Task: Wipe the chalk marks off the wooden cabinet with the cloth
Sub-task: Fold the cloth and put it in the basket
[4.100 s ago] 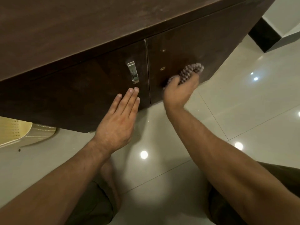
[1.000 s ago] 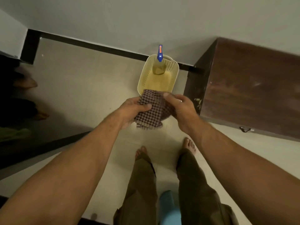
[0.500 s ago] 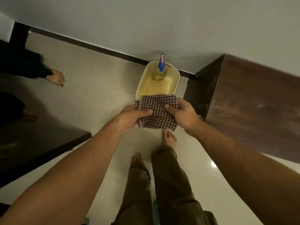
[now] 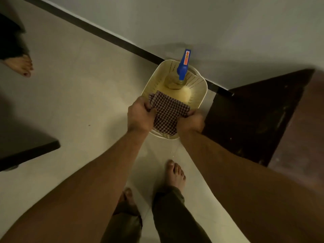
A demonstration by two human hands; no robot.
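Observation:
A checked brown-and-white cloth [image 4: 166,113] is stretched flat between both hands, low over the near end of a cream plastic basket [image 4: 201,88] on the floor. My left hand [image 4: 140,116] grips the cloth's left edge. My right hand [image 4: 192,121] grips its right edge. The dark wooden cabinet [image 4: 254,116] stands to the right of the basket, against the wall. No chalk marks can be made out on it from here.
A spray bottle with a blue trigger head [image 4: 183,67] stands in the basket's far end. Another person's bare foot [image 4: 19,64] is at the far left. A dark furniture edge [image 4: 28,153] juts in at the left. My own feet [image 4: 175,174] stand on the pale tiled floor.
I have stood up from the cabinet door and turned to the basket. Over the last second both hands spread the cloth and lowered it toward the basket.

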